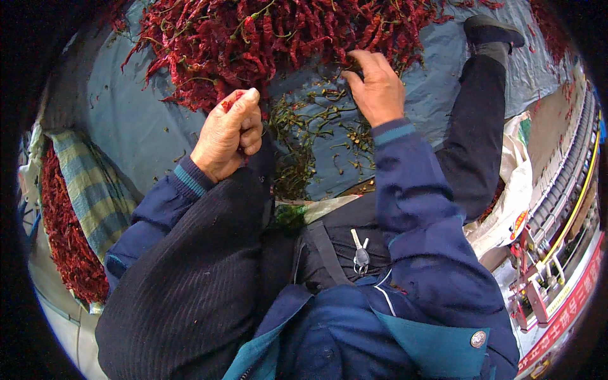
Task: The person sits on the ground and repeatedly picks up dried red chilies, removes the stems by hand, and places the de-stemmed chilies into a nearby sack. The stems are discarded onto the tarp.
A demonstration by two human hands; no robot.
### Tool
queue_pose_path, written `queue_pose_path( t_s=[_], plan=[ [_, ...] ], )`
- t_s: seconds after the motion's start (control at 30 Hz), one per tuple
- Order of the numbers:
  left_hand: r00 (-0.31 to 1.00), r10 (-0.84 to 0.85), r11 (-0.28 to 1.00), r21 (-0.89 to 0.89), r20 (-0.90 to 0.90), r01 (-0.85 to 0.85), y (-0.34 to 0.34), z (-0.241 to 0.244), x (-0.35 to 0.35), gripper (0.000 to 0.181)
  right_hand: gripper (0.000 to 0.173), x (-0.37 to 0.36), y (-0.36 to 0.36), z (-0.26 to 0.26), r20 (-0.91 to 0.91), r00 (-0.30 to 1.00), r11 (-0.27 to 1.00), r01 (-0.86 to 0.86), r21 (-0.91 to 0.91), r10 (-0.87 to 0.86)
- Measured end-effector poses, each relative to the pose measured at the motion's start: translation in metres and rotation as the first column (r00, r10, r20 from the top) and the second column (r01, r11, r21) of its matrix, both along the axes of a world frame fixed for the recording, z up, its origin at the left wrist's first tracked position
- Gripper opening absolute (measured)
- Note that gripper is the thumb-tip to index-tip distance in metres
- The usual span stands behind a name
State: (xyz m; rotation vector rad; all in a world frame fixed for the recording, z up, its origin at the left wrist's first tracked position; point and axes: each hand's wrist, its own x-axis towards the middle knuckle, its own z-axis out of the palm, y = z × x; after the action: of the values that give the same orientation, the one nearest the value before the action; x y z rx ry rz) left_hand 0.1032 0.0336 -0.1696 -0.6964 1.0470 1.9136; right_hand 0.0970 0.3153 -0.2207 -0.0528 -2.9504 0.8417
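A large heap of dried red chili peppers (266,42) lies on a blue-grey plastic sheet (128,109) before me. My left hand (232,130) is closed around red chili pieces, a bit of red showing between thumb and finger, just below the heap's near edge. At that edge my right hand (377,88) reaches with thumb and fingers apart; nothing is visibly held, though its fingertips touch or nearly touch the peppers. Loose green-brown chili stems (294,161) are scattered and piled on the sheet between the hands, close to my bent left knee.
At the left stands an open plaid woven sack (95,185) full of red chilies. My outstretched right leg (475,123) borders the heap on the right. Beyond it are a white woven sack (515,175) and metal machinery (546,266) with a red lettered panel. Keys (361,256) lie on my lap.
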Motion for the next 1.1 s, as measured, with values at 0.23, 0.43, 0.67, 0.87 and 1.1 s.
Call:
queue_pose_path(
  t_s=[0.23,0.43,0.67,0.87,1.1],
  plan=[
    [0.961,-0.136,0.976,-0.201,-0.241,0.087,0.003,0.012,0.000,0.020,0.013,-0.003,-0.001,0.047,-0.052,0.998,0.904,0.006,-0.427,-0.031],
    [0.390,-0.485,0.862,-0.502,-0.783,0.067,0.025,0.036,-0.023,0.034,0.030,0.031,-0.036,0.080,0.494,0.869,0.177,0.482,-0.858,0.024],
    [0.743,-0.418,0.898,-0.363,-0.523,0.250,0.025,0.031,-0.009,0.023,0.018,0.043,-0.060,0.082,0.446,0.892,0.131,0.435,-0.891,0.072],
    [0.737,-0.469,0.880,-0.324,-0.487,0.346,0.023,0.033,-0.008,0.020,0.011,0.043,-0.061,0.077,0.258,0.961,0.391,0.201,-0.898,0.098],
    [0.655,-0.563,0.827,-0.332,-0.505,0.454,0.016,0.036,-0.008,0.016,0.019,0.046,-0.057,0.077,0.496,0.806,0.185,0.461,-0.868,0.323]
  ],
)
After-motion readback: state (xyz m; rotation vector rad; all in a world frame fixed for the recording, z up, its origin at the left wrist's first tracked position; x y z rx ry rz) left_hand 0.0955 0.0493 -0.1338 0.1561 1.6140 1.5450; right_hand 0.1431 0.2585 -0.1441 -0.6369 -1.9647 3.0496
